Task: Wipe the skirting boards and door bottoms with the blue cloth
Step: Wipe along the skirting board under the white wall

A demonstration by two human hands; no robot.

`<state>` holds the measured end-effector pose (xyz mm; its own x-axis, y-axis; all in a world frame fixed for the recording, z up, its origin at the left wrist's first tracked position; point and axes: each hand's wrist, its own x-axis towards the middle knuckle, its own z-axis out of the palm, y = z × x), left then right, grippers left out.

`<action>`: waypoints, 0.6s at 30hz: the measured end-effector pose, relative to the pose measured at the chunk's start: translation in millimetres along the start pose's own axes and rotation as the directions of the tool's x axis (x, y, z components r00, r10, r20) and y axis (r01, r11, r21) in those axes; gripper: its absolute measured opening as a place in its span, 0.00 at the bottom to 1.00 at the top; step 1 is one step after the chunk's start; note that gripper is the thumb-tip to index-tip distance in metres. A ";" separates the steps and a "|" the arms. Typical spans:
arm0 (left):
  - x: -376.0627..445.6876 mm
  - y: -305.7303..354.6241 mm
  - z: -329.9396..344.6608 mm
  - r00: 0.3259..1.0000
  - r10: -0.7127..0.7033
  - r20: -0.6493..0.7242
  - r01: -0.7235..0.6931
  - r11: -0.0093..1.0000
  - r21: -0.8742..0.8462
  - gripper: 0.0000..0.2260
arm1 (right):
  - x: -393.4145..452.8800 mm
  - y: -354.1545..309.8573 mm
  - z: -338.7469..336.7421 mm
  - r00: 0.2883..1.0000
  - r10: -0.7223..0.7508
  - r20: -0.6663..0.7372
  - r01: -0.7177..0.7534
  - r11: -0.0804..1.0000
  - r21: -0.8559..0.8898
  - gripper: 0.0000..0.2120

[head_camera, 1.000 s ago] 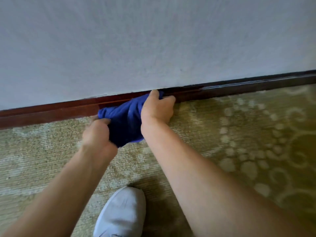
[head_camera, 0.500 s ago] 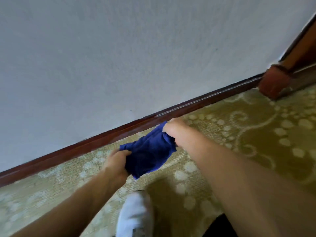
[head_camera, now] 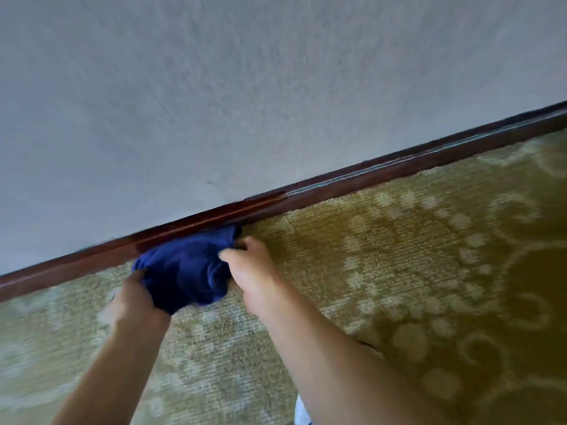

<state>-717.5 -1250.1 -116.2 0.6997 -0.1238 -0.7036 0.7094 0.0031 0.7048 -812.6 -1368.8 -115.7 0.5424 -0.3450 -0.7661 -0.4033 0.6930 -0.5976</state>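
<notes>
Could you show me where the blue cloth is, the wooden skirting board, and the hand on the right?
blue cloth (head_camera: 187,271): head view, middle of the bunched fabric.
skirting board (head_camera: 383,176): head view, bare front face.
right hand (head_camera: 250,268): head view, back of the hand.

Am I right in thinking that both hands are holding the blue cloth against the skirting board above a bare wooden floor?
Not quite: the head view shows patterned carpet, not bare wood. Otherwise yes: the left hand and right hand hold the blue cloth against the skirting board.
</notes>
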 end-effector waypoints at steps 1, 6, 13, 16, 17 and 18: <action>4.9 3.3 0.6 1.000 0.021 -0.011 -0.021 1.000 -0.003 0.25 | 1.2 1.6 7.0 1.000 0.016 -0.004 -0.016 0.999 0.050 0.09; 13.3 -26.9 31.4 0.981 0.031 -0.189 -0.026 0.999 0.033 0.04 | 9.5 -21.7 -33.4 0.946 -0.190 -0.265 0.193 0.981 -0.012 0.13; -17.8 -61.0 113.6 0.998 -0.067 0.012 0.066 0.997 0.043 0.07 | 17.2 -50.6 -105.5 0.691 -0.093 -0.717 0.295 0.942 0.162 0.13; 7.0 -64.6 92.4 0.988 -0.149 0.034 0.151 0.987 -0.051 0.11 | 8.8 -49.1 -84.3 0.789 -0.177 -0.589 0.253 0.966 0.049 0.03; 9.7 -65.3 88.2 0.987 -0.158 0.022 0.159 0.984 -0.077 0.12 | 8.1 -44.5 -78.2 0.820 -0.178 -0.544 0.242 0.969 0.049 0.02; 9.4 -65.7 85.8 0.988 -0.151 0.024 0.152 0.984 -0.096 0.11 | 6.7 -40.1 -74.2 0.845 -0.165 -0.509 0.227 0.972 0.061 0.04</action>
<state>-764.8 -1336.6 -161.5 0.5826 -0.1470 -0.7994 0.8125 0.0792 0.5776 -847.5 -1445.9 -114.5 0.1497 -0.7283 -0.6687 -0.2235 0.6339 -0.7405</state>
